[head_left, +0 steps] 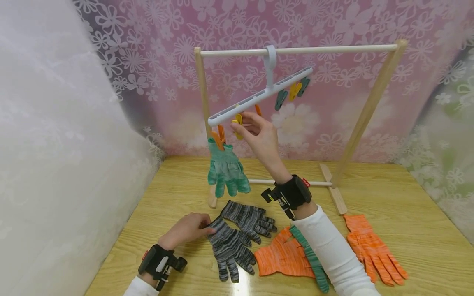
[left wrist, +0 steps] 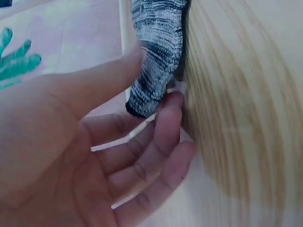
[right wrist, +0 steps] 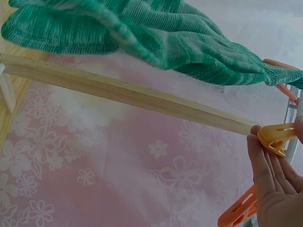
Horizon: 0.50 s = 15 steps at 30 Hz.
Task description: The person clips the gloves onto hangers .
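My left hand (head_left: 187, 228) pinches the cuff of a black-and-grey knit glove (head_left: 231, 246) at the table; in the left wrist view its thumb lies over the glove cuff (left wrist: 151, 80) and the fingers curl beneath. A second black-and-grey glove (head_left: 248, 218) lies just behind it. Up at the hanger (head_left: 259, 96), my right hand (head_left: 261, 137) pinches a yellow clothespin (right wrist: 274, 137) between thumb and fingers. Left of that hand, a green glove (head_left: 227, 168) hangs from an orange clothespin (head_left: 219, 137) at the hanger's lower end.
The tilted hanger hooks over the top rod (head_left: 333, 49) of a wooden stand (head_left: 370, 115). Green and yellow clothespins (head_left: 294, 91) hang from its raised end. Orange gloves (head_left: 374, 250) and a green one (head_left: 311, 259) lie on the table (head_left: 155, 201) near my right forearm.
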Each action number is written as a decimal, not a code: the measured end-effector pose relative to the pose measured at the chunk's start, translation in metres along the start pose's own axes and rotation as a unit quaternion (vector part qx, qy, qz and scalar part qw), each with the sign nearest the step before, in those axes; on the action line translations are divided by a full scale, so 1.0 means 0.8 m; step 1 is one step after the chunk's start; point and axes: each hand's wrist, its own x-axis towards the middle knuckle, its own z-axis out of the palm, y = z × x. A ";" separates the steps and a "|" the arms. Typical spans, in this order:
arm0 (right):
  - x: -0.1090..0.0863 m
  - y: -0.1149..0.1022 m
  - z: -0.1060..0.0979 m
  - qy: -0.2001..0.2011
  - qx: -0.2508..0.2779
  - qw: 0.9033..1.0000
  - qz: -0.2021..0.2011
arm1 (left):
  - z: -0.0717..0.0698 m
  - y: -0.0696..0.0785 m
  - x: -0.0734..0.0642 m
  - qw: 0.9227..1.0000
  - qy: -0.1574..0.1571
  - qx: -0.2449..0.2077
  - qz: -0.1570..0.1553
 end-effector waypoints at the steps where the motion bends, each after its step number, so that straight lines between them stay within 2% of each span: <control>1: 0.000 0.000 0.000 0.001 -0.001 1.000 -0.001 | -0.001 -0.002 0.000 1.000 0.004 -0.012 0.005; 7: -0.003 -0.002 -0.003 0.004 -0.006 1.000 -0.006 | -0.007 -0.012 0.002 0.997 0.016 -0.065 0.025; 15: -0.005 -0.006 -0.007 -0.002 -0.002 1.000 -0.007 | -0.021 -0.018 0.017 0.993 0.101 -0.041 0.035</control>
